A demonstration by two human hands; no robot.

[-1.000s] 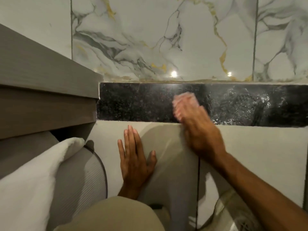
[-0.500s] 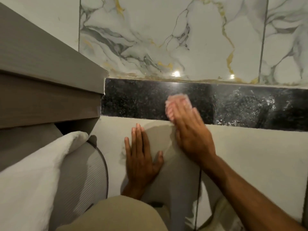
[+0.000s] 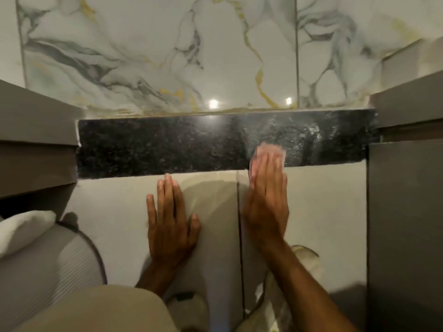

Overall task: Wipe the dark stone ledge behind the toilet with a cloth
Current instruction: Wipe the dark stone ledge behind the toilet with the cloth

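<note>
The dark speckled stone ledge [image 3: 167,144] runs across the middle of the head view, below the marble wall tiles. A pink cloth [image 3: 271,150] lies on the ledge right of centre, blurred. My right hand [image 3: 267,200] presses flat on the cloth, fingers extended over the ledge's front edge. My left hand [image 3: 171,221] rests flat, fingers apart, on the pale wall panel [image 3: 115,207] under the ledge, holding nothing. White smears show on the ledge's right part.
Grey cabinet edges [image 3: 36,130] flank the ledge on the left and on the right [image 3: 407,188]. A white towel [image 3: 21,231] sits at lower left over a ribbed grey bin [image 3: 60,264]. My beige-clad knee [image 3: 107,312] fills the bottom.
My right hand and the cloth have slid to the right along the ledge. The camera has panned right, revealing the right cabinet. The left hand stays flat on the panel.
</note>
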